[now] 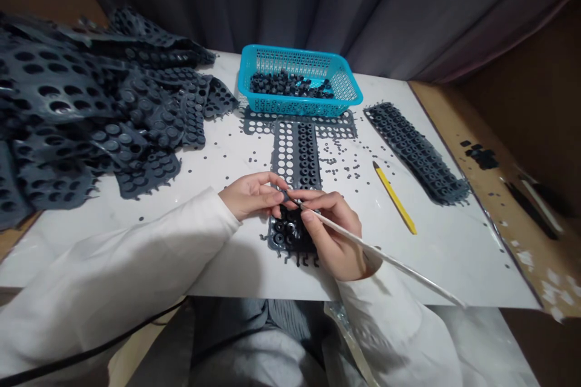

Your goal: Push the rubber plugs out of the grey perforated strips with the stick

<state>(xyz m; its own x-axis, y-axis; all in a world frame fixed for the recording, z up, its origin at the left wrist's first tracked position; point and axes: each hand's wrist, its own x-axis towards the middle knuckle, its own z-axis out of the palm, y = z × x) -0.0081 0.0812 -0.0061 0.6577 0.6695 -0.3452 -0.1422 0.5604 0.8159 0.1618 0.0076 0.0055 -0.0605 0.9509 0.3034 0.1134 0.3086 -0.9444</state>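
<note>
My left hand pinches a small dark rubber piece between thumb and fingers. In my right hand is a long thin tool with a whitish shaft; its dark tip meets the small piece. Both hands hover over a dark rubber sheet moulded with rows of round ring-shaped parts, partly hidden by my right hand. Farther up the table, a strip of the sheet has ring parts in its right columns and bare round holes in its left columns.
A blue basket holds many small black pieces. Crumpled perforated sheets heap at the left. Toward the right lie a yellow cutter-like tool and another moulded strip. Tiny dark discs are scattered on the white tabletop.
</note>
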